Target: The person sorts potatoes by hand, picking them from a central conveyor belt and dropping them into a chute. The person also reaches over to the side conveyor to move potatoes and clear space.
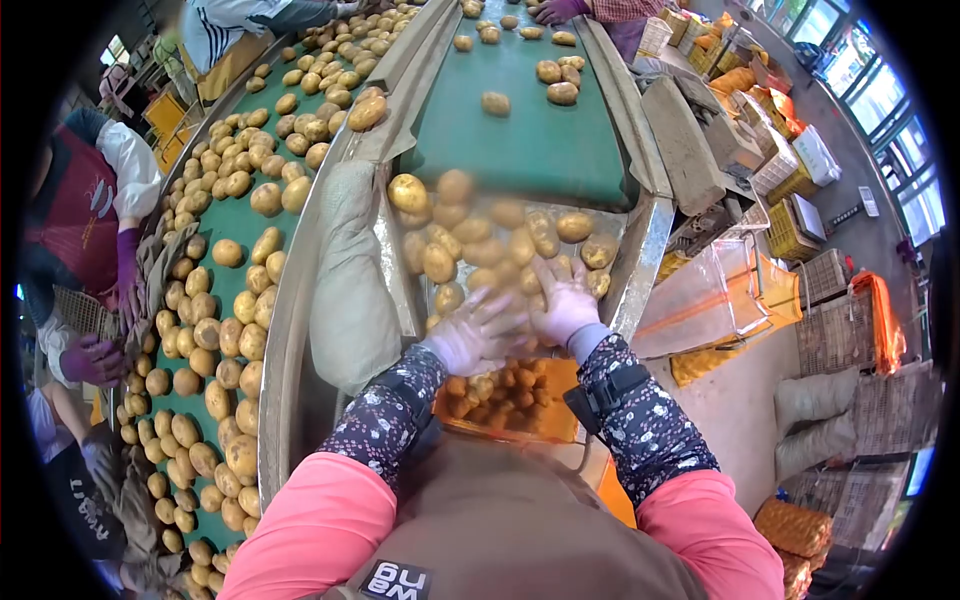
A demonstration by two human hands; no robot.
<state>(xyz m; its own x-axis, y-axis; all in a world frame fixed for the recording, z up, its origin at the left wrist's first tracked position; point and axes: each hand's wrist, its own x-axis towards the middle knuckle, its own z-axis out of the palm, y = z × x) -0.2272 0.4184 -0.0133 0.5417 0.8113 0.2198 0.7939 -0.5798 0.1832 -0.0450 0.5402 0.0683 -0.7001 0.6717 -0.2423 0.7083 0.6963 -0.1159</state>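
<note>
Both my hands wear pale lavender gloves and lie over potatoes (438,263) on the metal chute at the end of a green conveyor belt (500,150). My left hand (478,330) is slightly blurred, fingers spread, at the near edge of the pile. My right hand (563,298) touches the potatoes beside it, fingers apart and grasping nothing. Several potatoes between and beyond the hands are smeared by motion. Below my wrists, more potatoes (510,385) lie in an orange-lined container (562,385), partly hidden by my arms.
A grey padded cloth (350,290) covers the chute's left side. Left of it runs another green belt (225,255) loaded with potatoes. Purple-gloved co-workers stand along it, one in a maroon apron (75,210). At right are a clear plastic sheet (700,300), crates (835,320) and orange net bags (795,530).
</note>
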